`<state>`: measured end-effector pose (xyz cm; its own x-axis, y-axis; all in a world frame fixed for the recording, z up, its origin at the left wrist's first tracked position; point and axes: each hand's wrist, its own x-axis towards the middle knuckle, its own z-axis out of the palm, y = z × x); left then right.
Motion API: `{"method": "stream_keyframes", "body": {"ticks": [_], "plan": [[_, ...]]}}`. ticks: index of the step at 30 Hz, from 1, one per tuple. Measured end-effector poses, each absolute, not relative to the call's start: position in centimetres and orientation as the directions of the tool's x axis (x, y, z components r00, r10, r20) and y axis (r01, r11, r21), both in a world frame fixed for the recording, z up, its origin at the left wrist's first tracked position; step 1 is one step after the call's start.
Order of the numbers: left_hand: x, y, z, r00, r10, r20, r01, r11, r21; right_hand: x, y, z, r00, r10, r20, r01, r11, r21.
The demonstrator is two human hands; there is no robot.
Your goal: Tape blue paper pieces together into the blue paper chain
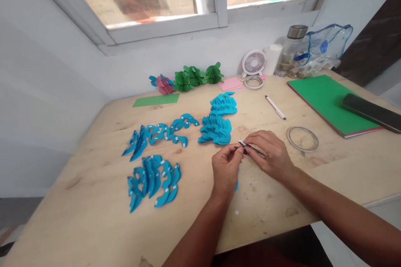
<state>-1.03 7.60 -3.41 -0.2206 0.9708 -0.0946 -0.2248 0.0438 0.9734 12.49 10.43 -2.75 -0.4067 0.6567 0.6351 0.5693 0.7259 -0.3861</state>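
My right hand (pixel 271 154) is closed around a slim dark tool (pixel 258 150), its exact kind unclear. Thumb and fingertips of my left hand (pixel 226 167) are pinched together at the tool's tip, and what lies between them is too small to make out. A small white piece (pixel 241 142), like a bit of tape, shows where the two hands meet. Partly hidden beneath my left hand is a blue paper cutout (pixel 236 185). Just beyond the hands lies a stack of blue curved paper cutouts (pixel 215 130).
Left are blue cutouts with white squares (pixel 153 177). A tape roll (pixel 303 139), white pen (pixel 275 107), green folder (pixel 332 104) and black phone (pixel 371 112) lie right. Behind stand green paper shapes (pixel 194 76), a fan (pixel 253 63) and a bottle (pixel 290 52).
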Motion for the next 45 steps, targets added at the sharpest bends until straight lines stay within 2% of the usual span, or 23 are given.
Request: {"method": "stream_keyframes", "body": {"ticks": [18,27,31,37,41,45], "plan": [[-1.1,7.64,-3.49,-0.232,0.968,-0.098,-0.194,0.053,0.98,12.64,10.57,-2.7,-0.449,0.64,0.624,0.562,0.745,-0.359],[-1.05,7.56,-2.9,-0.232,0.955,-0.184,-0.269,0.119,0.956,12.76,10.68,-2.98,-0.393,0.709,0.586,0.527,0.696,-0.488],[-1.04,7.67,-3.19,-0.217,0.954,-0.204,-0.303,0.133,0.944,12.7,10.64,-2.45,-0.319,0.82,0.475,0.482,0.572,-0.664],[-1.02,7.76,-3.45,-0.209,0.952,-0.224,-0.334,0.146,0.931,12.72,10.91,-2.08,-0.203,0.966,0.159,0.327,0.219,-0.919],[-1.01,7.75,-3.35,-0.213,0.949,-0.231,-0.334,0.152,0.93,12.77,11.11,-2.12,-0.205,0.979,-0.015,0.139,0.014,-0.99],[-1.02,7.7,-3.28,-0.214,0.947,-0.239,-0.33,0.16,0.93,12.81,11.31,-2.2,-0.202,0.977,-0.062,0.039,-0.055,-0.998]]}}
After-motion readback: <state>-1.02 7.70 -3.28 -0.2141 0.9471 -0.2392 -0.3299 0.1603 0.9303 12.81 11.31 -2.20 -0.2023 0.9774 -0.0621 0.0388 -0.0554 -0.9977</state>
